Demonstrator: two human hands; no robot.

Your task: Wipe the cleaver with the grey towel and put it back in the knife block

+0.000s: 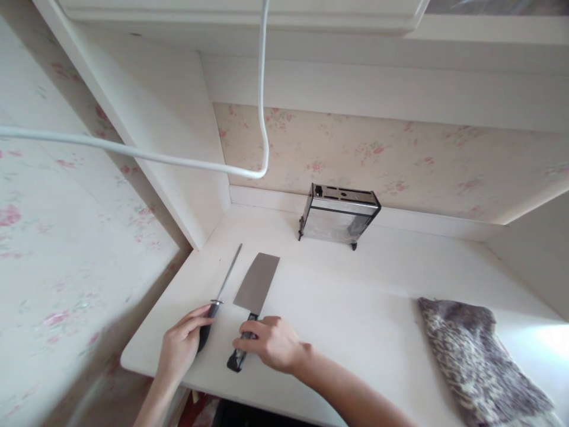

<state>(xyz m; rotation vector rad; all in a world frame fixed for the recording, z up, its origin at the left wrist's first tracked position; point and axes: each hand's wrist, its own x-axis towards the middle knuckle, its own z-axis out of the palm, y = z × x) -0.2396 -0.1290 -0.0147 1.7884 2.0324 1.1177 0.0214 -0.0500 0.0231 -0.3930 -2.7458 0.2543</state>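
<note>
At the left of the white counter, my left hand [181, 343] has its fingers closed round the black handle of a honing steel [227, 277], whose thin metal rod points away from me. Just to the right, my right hand [274, 343] grips the dark handle of a cleaver [258, 281]. The cleaver's broad grey blade lies flat over the counter, its tip also pointing away. Rod and blade are side by side and apart. My fingers partly cover both handles.
A metal knife block [342, 216] with black edges stands against the back wall. A grey, furry patterned cloth [480, 362] lies at the right. A white cable [178, 159] hangs across the upper left, below the white cupboard [222, 15].
</note>
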